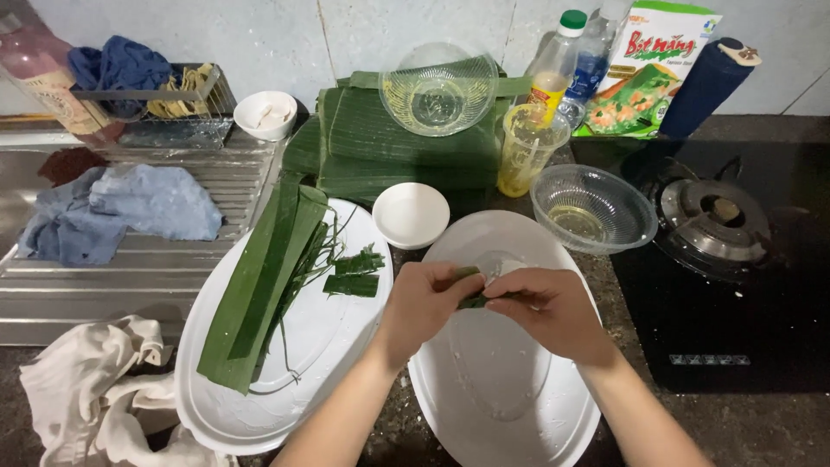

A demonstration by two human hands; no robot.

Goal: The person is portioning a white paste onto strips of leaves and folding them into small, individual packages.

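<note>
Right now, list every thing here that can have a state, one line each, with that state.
Left hand: pinching the leaf piece.
Right hand: pinching the same piece.
Leaf piece: folded, held over the right oval plate.
Leaf strips: lying flat on the left oval plate.
Glass bowl: upright, a little liquid inside.
Small white bowl: upright, empty.
Yellow-labelled bottle: capped, standing.

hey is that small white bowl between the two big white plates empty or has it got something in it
Empty, as far as the view shows: the small white bowl stands upright and its inside looks plain white, with nothing in it.
</note>
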